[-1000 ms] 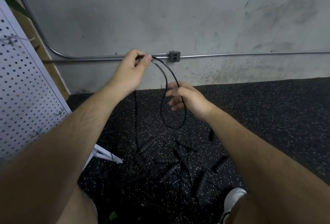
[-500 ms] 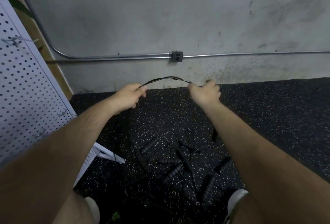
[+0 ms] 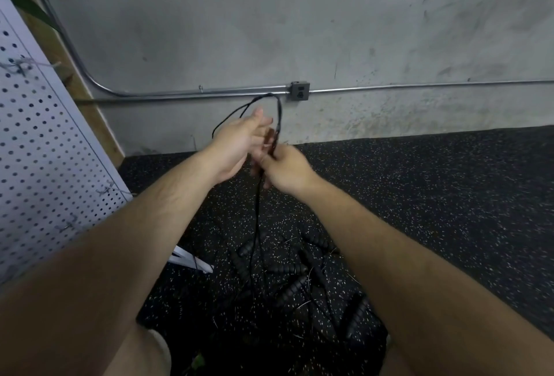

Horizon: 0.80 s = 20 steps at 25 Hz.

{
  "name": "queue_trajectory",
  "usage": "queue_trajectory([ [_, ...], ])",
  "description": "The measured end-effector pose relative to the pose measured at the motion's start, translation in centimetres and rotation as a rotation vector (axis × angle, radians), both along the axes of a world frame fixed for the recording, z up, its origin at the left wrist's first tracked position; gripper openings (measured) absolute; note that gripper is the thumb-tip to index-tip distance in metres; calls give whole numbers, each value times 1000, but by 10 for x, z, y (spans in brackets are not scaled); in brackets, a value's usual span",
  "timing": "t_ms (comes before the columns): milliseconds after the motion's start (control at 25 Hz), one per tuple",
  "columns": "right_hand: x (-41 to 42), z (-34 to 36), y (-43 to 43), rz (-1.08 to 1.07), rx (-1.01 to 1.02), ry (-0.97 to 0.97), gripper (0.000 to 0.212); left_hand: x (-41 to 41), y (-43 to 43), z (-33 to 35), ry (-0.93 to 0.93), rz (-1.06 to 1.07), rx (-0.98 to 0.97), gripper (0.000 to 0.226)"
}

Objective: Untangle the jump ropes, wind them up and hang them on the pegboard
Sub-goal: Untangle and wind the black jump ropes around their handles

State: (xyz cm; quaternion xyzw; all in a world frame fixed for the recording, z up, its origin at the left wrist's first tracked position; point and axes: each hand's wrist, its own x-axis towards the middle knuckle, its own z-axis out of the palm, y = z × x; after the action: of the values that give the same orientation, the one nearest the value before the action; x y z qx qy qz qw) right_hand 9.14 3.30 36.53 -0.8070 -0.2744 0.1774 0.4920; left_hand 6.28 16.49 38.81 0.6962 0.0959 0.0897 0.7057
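Note:
A thin black jump rope [image 3: 278,111] arches in a loop above both hands and hangs down toward the floor. My right hand [image 3: 284,170] grips the gathered strands of this rope in a fist. My left hand [image 3: 239,138] is beside it with fingers stretched out, inside the loop, the cord passing behind it. Below, a tangled pile of black ropes with ribbed foam handles [image 3: 290,288] lies on the speckled black floor. The white pegboard [image 3: 42,165] with metal hooks stands at the left.
A grey concrete wall with a metal conduit and an outlet box [image 3: 299,91] runs across the back. The pegboard's white foot [image 3: 192,261] juts onto the rubber floor near the pile. My knees and shoes are at the bottom edge.
The hands, apart half a second ago with the rope stretched between them, have come together. The rope now stands in a loop above them, and my left fingers have opened.

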Motion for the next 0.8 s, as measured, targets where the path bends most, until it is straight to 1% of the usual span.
queue_trajectory([
  [80, 15, 18, -3, -134, 216, 68, 28, -15, -1, -14, 70, -172, -11, 50],
  [120, 21, 26, -4, -180, 324, 122, 28, -25, -4, -23, 129, -278, 21, 49],
  [160, 26, 31, -6, -207, 416, 170, 28, -33, -7, -31, 186, -358, 121, 44],
  [200, 30, 33, -8, -215, 474, 199, 31, -37, -10, -38, 212, -385, 245, 34],
  [240, 31, 32, -10, -208, 471, 194, 36, -36, -12, -41, 196, -354, 325, 26],
  [320, 30, 20, -15, -146, 310, 123, 40, -28, -11, -39, 134, -196, 323, 22],
  [360, 27, 11, -18, -76, 227, 110, 38, -23, -10, -33, 103, -124, 308, 23],
  [480, 16, -13, -24, 194, 49, 217, 25, -13, -5, -17, 30, -14, 338, 23],
  [520, 13, -19, -26, 257, -39, 210, 21, -12, -5, -13, 3, 9, 299, 22],
  [600, 9, -28, -27, 284, -168, 165, 17, -9, -6, -3, -64, 64, 201, 21],
  [680, 7, -24, -27, 207, -131, 143, 15, -8, -6, 0, -86, 65, 153, 24],
  [800, 15, 6, -28, 2, 96, 62, 14, -15, -2, -14, 5, -72, 105, 35],
])
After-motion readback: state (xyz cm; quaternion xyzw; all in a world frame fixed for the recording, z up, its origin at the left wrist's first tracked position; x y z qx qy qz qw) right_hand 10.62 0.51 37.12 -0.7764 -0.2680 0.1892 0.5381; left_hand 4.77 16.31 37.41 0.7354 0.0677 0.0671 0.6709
